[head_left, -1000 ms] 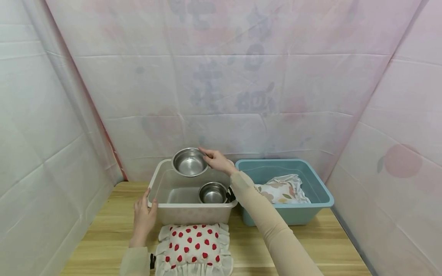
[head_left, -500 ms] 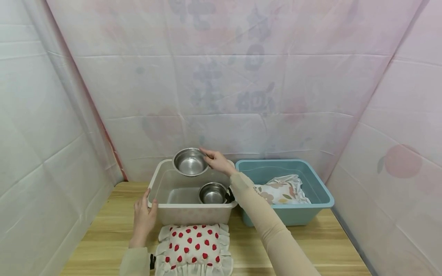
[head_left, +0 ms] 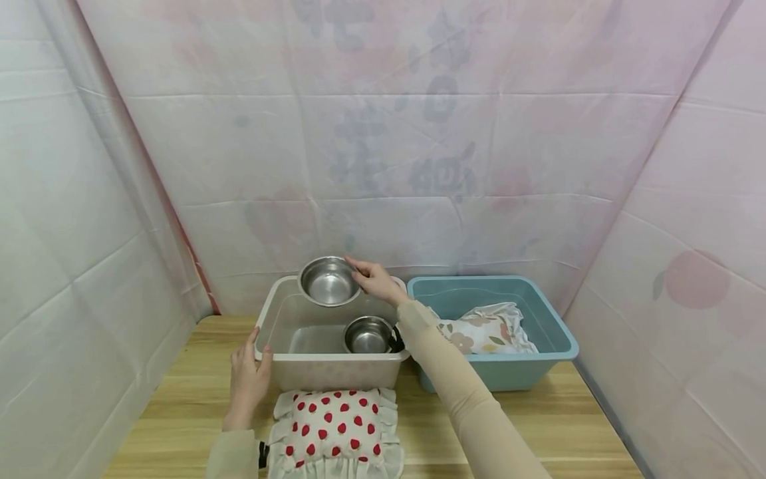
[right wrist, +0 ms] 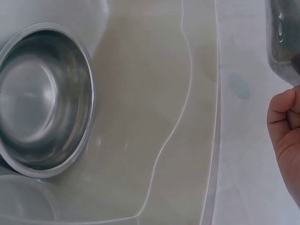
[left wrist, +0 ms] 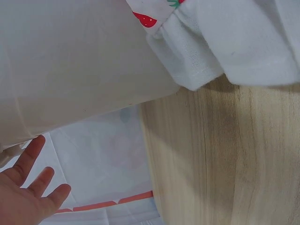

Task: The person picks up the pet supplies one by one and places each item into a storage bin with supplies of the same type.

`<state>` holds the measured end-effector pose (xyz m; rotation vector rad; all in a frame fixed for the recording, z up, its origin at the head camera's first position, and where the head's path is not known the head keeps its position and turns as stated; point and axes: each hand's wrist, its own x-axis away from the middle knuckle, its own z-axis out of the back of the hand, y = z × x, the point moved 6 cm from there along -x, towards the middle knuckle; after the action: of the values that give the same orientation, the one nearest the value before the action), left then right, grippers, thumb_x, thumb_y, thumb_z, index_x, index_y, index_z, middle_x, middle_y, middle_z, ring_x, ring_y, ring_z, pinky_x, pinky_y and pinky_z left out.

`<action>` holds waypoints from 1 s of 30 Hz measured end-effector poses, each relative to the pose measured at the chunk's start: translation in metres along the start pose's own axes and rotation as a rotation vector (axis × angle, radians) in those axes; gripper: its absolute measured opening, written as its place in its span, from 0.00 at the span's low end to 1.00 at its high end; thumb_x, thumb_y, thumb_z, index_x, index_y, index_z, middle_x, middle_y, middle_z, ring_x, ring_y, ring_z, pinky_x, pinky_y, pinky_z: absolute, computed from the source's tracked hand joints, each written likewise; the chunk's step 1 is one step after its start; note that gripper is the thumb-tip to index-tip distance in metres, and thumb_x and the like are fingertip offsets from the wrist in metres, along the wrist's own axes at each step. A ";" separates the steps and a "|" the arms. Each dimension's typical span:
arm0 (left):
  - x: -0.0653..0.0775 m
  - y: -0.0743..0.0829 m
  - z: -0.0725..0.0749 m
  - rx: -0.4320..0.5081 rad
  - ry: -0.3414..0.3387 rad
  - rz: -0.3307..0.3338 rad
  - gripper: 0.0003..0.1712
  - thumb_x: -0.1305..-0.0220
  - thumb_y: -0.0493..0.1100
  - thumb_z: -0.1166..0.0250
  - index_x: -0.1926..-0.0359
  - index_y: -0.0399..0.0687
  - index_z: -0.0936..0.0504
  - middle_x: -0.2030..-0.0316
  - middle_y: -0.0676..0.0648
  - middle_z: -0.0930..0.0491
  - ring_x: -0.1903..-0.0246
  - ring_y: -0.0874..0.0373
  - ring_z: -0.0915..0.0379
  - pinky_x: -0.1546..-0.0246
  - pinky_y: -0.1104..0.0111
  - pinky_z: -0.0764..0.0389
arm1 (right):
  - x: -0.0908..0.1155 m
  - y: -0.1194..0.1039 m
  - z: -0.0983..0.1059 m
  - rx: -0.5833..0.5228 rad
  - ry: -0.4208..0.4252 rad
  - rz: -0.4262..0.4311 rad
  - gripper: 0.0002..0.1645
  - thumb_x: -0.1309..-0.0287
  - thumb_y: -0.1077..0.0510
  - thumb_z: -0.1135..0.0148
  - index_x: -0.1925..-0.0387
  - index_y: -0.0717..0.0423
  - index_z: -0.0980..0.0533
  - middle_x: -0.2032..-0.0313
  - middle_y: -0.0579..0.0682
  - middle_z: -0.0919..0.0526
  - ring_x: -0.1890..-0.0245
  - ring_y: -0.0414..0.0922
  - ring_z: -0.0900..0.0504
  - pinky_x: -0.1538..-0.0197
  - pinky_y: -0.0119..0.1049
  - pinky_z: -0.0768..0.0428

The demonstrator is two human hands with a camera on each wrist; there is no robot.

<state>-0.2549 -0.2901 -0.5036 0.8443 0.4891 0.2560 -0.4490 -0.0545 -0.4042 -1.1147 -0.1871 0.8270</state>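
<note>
Right hand (head_left: 378, 281) pinches steel bowl (head_left: 328, 286) over beige tub (head_left: 335, 374); second bowl (head_left: 366, 336) inside tub. Left hand (head_left: 249, 378), fingers spread, touches tub's near-left corner. Strawberry-print cushion (head_left: 334, 426) before tub.

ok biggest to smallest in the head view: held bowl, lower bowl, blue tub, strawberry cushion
1. Blue tub
2. Strawberry cushion, cropped
3. Held bowl and lower bowl: held one looks wider but may be nearer, so unsure
</note>
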 end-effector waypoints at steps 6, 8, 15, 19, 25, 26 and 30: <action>0.001 0.000 0.001 -0.003 0.002 0.002 0.31 0.27 0.44 0.51 0.27 0.39 0.43 0.35 0.25 0.41 0.38 0.29 0.46 0.45 0.33 0.39 | 0.002 0.002 -0.002 0.007 0.006 0.005 0.29 0.28 0.59 0.51 0.28 0.54 0.37 0.87 0.43 0.37 0.87 0.38 0.38 0.78 0.32 0.34; 0.002 0.000 0.001 -0.007 0.003 0.002 0.31 0.27 0.44 0.51 0.27 0.39 0.43 0.35 0.25 0.41 0.38 0.29 0.46 0.45 0.32 0.39 | 0.002 0.004 -0.002 0.010 0.003 -0.014 0.29 0.28 0.59 0.51 0.28 0.54 0.38 0.87 0.44 0.36 0.87 0.39 0.38 0.78 0.33 0.34; 0.003 0.002 0.003 -0.039 0.019 -0.015 0.31 0.27 0.44 0.51 0.28 0.39 0.42 0.36 0.26 0.39 0.39 0.30 0.45 0.48 0.33 0.37 | 0.002 0.008 -0.007 0.007 -0.015 -0.040 0.29 0.27 0.60 0.52 0.28 0.53 0.38 0.88 0.45 0.36 0.87 0.39 0.38 0.78 0.33 0.33; 0.004 0.003 0.005 -0.054 0.024 -0.018 0.31 0.27 0.44 0.51 0.28 0.40 0.42 0.36 0.26 0.39 0.39 0.30 0.44 0.48 0.33 0.37 | 0.003 0.008 -0.010 -0.009 -0.034 -0.031 0.29 0.27 0.62 0.53 0.28 0.57 0.40 0.88 0.44 0.37 0.87 0.39 0.38 0.78 0.32 0.33; 0.006 0.004 0.006 -0.069 0.033 -0.017 0.31 0.28 0.45 0.51 0.28 0.41 0.41 0.35 0.27 0.38 0.38 0.30 0.44 0.46 0.33 0.39 | 0.004 0.009 -0.013 -0.007 -0.032 -0.039 0.29 0.28 0.62 0.52 0.28 0.57 0.39 0.88 0.44 0.37 0.87 0.39 0.38 0.77 0.32 0.34; 0.007 0.004 0.006 -0.069 0.035 -0.018 0.31 0.28 0.45 0.51 0.28 0.41 0.41 0.35 0.27 0.38 0.38 0.30 0.44 0.46 0.34 0.39 | 0.004 0.009 -0.014 -0.006 -0.032 -0.042 0.29 0.28 0.62 0.52 0.28 0.57 0.39 0.88 0.44 0.37 0.87 0.39 0.38 0.77 0.32 0.34; 0.008 0.005 0.006 -0.070 0.043 -0.023 0.31 0.28 0.45 0.51 0.28 0.41 0.40 0.36 0.27 0.37 0.39 0.30 0.44 0.46 0.34 0.39 | 0.005 0.010 -0.015 -0.012 -0.038 -0.048 0.29 0.28 0.62 0.52 0.28 0.58 0.39 0.88 0.44 0.37 0.87 0.39 0.39 0.78 0.32 0.34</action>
<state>-0.2454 -0.2876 -0.4992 0.7655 0.5265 0.2689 -0.4432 -0.0603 -0.4212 -1.1021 -0.2498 0.8051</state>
